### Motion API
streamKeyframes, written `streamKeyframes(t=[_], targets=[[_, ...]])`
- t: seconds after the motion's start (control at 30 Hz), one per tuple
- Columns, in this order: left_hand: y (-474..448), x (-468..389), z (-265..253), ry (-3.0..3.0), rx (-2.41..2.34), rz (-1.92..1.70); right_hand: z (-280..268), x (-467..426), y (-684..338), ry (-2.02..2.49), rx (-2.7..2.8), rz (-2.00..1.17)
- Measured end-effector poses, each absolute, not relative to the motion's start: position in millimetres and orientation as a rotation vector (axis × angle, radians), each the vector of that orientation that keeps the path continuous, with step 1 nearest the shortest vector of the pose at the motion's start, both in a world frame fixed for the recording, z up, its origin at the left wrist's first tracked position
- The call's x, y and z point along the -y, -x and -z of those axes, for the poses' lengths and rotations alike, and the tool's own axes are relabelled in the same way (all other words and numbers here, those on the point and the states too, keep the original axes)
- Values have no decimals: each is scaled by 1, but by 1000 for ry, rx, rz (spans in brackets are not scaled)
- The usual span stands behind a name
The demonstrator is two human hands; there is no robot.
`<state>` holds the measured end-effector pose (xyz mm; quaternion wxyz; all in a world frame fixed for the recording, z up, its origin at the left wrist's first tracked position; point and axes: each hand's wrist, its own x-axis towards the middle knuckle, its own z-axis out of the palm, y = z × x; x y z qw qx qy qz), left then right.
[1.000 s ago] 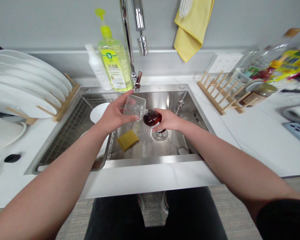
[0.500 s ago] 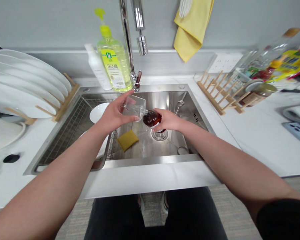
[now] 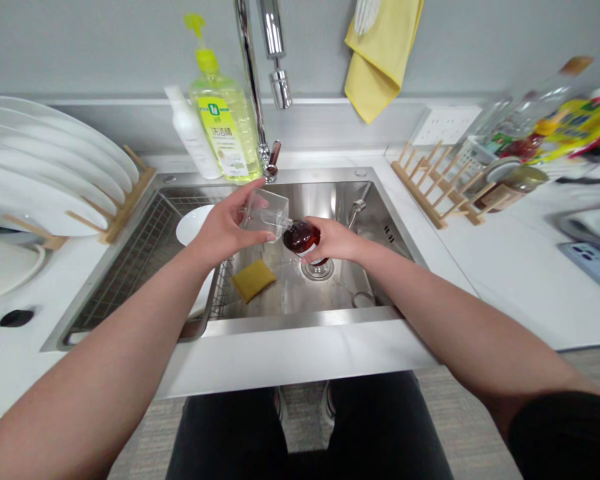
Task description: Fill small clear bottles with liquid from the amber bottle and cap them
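Observation:
Over the sink basin, my left hand (image 3: pixel 223 227) is closed around a clear square-sided container (image 3: pixel 275 204), thumb along its near side. My right hand (image 3: pixel 336 240) grips a dark reddish-brown bottle (image 3: pixel 300 237) with a white label, tilted towards the clear container. A narrow clear neck joins the gap between the two; I cannot tell which one it belongs to. Below them, a yellow sponge (image 3: pixel 253 280) lies on the basin floor, left of the drain (image 3: pixel 318 270).
White plates (image 3: pixel 55 157) stand in a wooden rack on the left. A dish soap bottle (image 3: pixel 225 127), a white bottle (image 3: pixel 193 133) and the faucet (image 3: pixel 253 73) stand behind the sink. A wire rack (image 3: pixel 145 247) holds white dishes. Another wooden rack (image 3: pixel 443 190) and a jar (image 3: pixel 513 187) are on the right.
The whole view has shifted slightly, so everything appears a little further left. Both hands keep their grips, with the clear container and brown bottle still close together.

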<state>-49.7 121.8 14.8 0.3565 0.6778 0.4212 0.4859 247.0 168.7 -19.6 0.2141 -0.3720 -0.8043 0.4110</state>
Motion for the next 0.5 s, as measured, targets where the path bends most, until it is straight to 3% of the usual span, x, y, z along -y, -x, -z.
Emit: streamKeyframes(t=[0.5], targets=[[50,-121,-16,-1778,-1053,-1270,19,-166,-245,1020,2207,-1174]])
